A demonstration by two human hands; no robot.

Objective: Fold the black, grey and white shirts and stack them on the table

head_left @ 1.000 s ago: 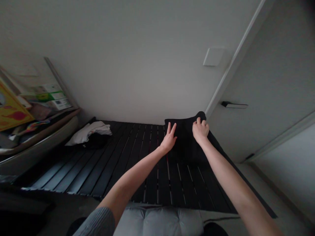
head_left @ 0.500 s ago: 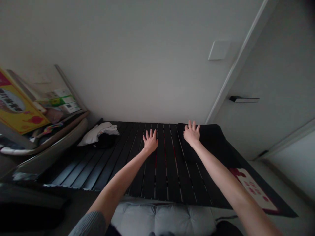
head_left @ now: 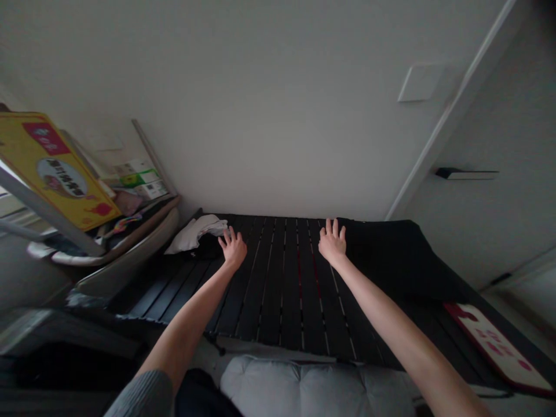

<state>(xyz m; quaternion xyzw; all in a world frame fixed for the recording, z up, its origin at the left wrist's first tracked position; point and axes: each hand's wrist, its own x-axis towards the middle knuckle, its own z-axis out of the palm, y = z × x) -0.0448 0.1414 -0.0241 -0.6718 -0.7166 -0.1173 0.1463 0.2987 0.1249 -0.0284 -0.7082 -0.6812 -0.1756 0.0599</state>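
Both my hands are stretched out over a black slatted table point(head_left: 269, 289). My left hand point(head_left: 233, 249) has its fingers spread, near a pale cloth point(head_left: 197, 231) and a small black item point(head_left: 207, 248) by the table's left end. My right hand point(head_left: 333, 243) is held with fingers apart, at the left edge of a dark sheet point(head_left: 391, 255) that covers the right part of the slats. Neither hand holds anything. Whether the fingertips touch the slats or hover, I cannot tell.
A yellow box point(head_left: 65, 174) and small cartons point(head_left: 147, 179) sit in a stroller-like basket on the left. A red-edged card point(head_left: 499, 347) lies at the table's right end. A grey tufted cushion point(head_left: 321, 385) is in front; a door handle point(head_left: 467, 174) is at right.
My view has turned left, so the surroundings appear farther right. My left hand has moved left toward the pale cloth. My right hand is now at the dark sheet's left edge.
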